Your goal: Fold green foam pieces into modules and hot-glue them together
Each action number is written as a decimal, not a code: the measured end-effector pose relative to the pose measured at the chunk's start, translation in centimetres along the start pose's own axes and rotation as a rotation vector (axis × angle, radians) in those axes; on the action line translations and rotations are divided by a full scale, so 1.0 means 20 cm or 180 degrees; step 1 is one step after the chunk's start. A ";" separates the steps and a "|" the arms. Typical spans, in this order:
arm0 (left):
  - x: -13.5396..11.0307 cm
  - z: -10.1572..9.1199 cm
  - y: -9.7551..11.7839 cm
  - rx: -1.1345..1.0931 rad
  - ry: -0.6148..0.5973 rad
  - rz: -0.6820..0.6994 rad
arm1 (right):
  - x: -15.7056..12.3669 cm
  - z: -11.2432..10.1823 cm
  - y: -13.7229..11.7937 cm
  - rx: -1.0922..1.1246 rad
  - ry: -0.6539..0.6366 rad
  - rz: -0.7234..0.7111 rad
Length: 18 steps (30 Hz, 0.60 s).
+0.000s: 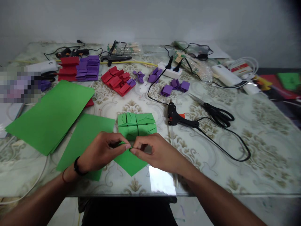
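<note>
Both hands meet over a small green paper sheet [131,165] whose corner points toward me. My left hand [103,149] pinches its upper edge between thumb and forefinger. Right beside those fingertips, my right hand [154,150] pinches the same sheet. The stretch of paper under the fingers is hidden. Just beyond my hands lie several folded green paper pieces [146,119] set close together. A flat green sheet [94,125] lies partly beneath my left forearm, and a stack of larger green sheets [55,114] rests farther left.
A black glue gun [175,116] and black-handled scissors [217,113] lie at right, with a looping cord. Behind are red folded papers [117,81], purple folded pieces [166,90] and a white power strip [172,72]. A glue stick [172,138] lies near my right hand.
</note>
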<state>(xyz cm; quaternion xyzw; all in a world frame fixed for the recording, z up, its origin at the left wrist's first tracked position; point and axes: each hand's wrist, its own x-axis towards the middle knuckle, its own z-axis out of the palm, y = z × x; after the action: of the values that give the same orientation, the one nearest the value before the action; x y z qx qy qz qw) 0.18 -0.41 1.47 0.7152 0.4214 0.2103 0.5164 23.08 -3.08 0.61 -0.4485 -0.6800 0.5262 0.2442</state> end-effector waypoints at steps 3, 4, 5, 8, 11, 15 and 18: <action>0.00 0.00 0.00 -0.0147 0.0045 0.0024 | 0.00 0.00 -0.02 0.0089 0.0070 -0.0019; 0.00 0.00 0.00 -0.0210 0.0039 0.0010 | 0.00 0.00 -0.02 0.0117 0.0069 -0.0013; 0.00 0.01 0.01 -0.0293 0.0027 -0.0014 | 0.00 0.00 -0.03 0.0150 0.0054 -0.0006; -0.01 0.00 0.02 -0.0609 -0.0013 -0.0113 | 0.00 0.00 -0.05 0.0290 0.0021 0.0006; -0.02 -0.03 0.02 -0.0768 0.0098 -0.0190 | 0.00 -0.02 -0.06 0.0390 0.0044 0.0003; -0.02 -0.10 0.01 -0.0569 0.0821 -0.0208 | -0.02 -0.08 -0.06 0.0405 0.0218 0.0010; -0.02 -0.16 -0.02 -0.0526 0.1174 -0.0187 | -0.03 -0.13 -0.05 0.0322 0.0334 -0.0090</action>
<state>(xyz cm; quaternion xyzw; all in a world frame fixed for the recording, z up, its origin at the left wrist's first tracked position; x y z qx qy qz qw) -2.53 1.15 2.34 0.6071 0.5108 0.3564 0.4934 25.15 -2.26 2.44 -0.4528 -0.6451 0.5322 0.3092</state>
